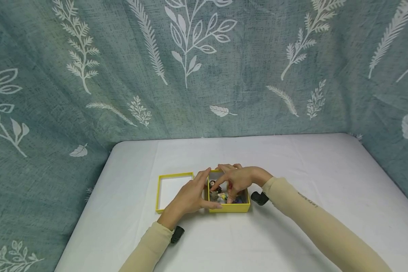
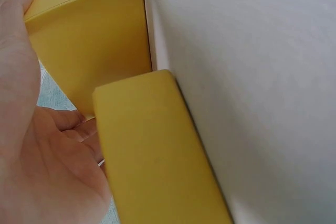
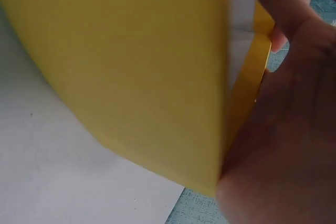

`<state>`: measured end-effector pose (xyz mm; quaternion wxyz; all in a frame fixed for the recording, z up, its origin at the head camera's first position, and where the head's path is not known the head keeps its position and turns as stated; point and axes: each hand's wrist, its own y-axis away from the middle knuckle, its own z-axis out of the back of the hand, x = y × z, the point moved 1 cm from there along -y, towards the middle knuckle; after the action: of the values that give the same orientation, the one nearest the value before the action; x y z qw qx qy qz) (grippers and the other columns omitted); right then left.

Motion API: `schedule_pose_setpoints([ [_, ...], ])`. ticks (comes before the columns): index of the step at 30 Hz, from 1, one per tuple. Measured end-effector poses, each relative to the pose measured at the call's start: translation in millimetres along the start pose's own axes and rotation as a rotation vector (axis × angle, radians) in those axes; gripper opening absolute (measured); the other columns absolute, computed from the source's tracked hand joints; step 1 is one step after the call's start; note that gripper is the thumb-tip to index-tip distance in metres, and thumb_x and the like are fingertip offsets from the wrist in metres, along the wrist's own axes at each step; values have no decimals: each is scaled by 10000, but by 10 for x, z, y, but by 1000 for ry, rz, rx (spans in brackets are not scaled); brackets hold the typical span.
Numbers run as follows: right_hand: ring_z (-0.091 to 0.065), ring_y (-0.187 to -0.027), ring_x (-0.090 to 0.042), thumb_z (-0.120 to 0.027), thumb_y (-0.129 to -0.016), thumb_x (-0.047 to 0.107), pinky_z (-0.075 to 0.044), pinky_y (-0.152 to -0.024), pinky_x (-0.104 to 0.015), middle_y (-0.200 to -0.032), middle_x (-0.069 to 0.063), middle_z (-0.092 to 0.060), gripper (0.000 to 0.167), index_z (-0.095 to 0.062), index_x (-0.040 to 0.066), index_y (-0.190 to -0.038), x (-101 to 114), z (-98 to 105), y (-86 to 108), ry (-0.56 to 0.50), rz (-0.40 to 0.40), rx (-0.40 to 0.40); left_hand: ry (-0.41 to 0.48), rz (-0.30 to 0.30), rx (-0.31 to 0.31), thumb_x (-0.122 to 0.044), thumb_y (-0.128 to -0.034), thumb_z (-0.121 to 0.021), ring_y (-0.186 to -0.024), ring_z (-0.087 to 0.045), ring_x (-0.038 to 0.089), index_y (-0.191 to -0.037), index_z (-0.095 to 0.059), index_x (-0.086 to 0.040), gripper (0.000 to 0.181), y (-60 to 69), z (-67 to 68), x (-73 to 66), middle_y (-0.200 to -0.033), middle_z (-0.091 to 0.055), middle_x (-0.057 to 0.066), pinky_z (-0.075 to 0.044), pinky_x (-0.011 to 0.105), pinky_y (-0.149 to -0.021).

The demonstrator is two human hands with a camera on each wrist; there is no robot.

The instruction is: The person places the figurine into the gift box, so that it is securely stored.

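Observation:
A yellow box [image 1: 229, 208] with its top off holds several small toy-like figures, among them a black-and-white one [image 1: 212, 183], a grey one [image 1: 214, 196] and a yellow one [image 1: 223, 197]. My left hand [image 1: 189, 194] holds the box's left side, thumb along the front wall and fingers toward the back. Over the box, my right hand [image 1: 238, 179] reaches in with index finger and thumb spread among the figures. Something red [image 1: 229, 185] shows beneath that hand. Its palm hides part of the contents, and the box wall blocks them from the right wrist view.
Left of the box lies a shallow yellow-rimmed lid [image 1: 158, 194], white inside up. In the left wrist view, the lid's yellow side [image 2: 152, 150] is close to the box. A white cloth covers the table [image 1: 292, 162]; a patterned green-blue curtain [image 1: 251, 75] hangs behind.

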<state>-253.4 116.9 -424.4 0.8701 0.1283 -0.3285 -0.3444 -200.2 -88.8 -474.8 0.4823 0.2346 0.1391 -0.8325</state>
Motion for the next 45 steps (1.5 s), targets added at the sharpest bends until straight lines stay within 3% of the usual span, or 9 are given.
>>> schedule_pose_setpoints([
  [6,57,-1516,-360,-812,-764,383,-8,-1158,-663,-1637,-196,-24,589,-607,404,-1315,15,23,6,7,-3,20,-9,-1,-3,-739,-695,-702,-1195,-572,292,-1581,-135,-150,1205,-2,4,-12,-1529,-359,104,-518,415,-939],
  [15,70,-1519,-338,-805,-786,378,25,-1162,-651,-1641,-185,-13,561,-598,452,-1303,52,-1,-4,130,-22,19,-12,-3,-10,-735,-700,-703,-1192,-572,290,-1579,-146,-143,1197,5,11,-17,-1517,-374,97,-518,414,-940],
  [34,74,-1519,-337,-808,-782,354,13,-1164,-654,-1639,-194,-4,578,-598,425,-1315,56,4,19,102,-5,8,-4,-6,-5,-742,-698,-697,-1191,-570,281,-1577,-151,-128,1203,-7,13,-2,-1512,-377,84,-520,422,-933],
  [45,64,-1519,-340,-814,-793,331,7,-1163,-644,-1642,-175,-27,554,-614,417,-1302,86,-29,13,140,-27,-21,0,4,-1,-751,-690,-697,-1212,-561,275,-1581,-141,-157,1206,-8,10,2,-1520,-371,74,-509,418,-958],
])
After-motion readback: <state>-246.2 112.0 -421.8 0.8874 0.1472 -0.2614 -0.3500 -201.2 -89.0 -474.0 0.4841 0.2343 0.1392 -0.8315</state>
